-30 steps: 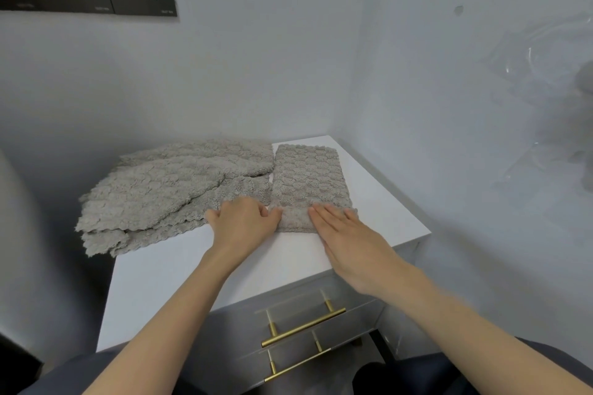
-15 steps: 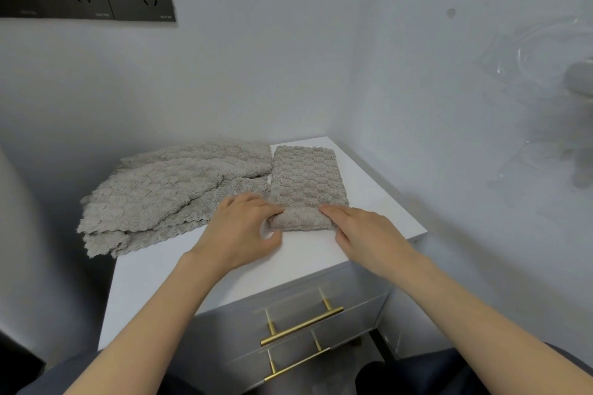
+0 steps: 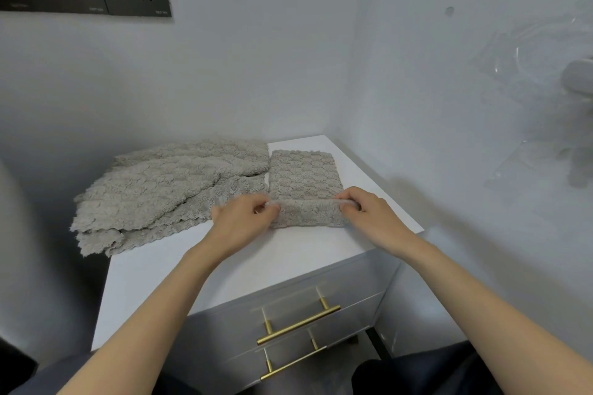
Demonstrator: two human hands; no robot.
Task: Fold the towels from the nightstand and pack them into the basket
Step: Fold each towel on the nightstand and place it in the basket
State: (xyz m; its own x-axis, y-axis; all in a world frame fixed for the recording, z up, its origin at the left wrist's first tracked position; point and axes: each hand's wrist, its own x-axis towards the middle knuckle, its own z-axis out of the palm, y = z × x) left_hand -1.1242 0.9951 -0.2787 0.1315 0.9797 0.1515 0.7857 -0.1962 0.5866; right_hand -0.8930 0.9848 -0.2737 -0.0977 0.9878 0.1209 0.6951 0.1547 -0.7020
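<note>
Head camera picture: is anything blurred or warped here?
Head view: the wide-angle lens slants the wall corner and stretches the forearms; the raised edge of the folded grey textured towel is motion-smeared between left hand and right hand; the grey shape at far right is unreadably blurred.

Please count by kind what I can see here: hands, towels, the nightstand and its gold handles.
2 hands: left hand, right hand
1 folded towel, pinched by both hands
1 heap of loose towels; number inside unclear
1 nightstand
2 gold handles: upper handle, lower handle
Total: 7
</note>
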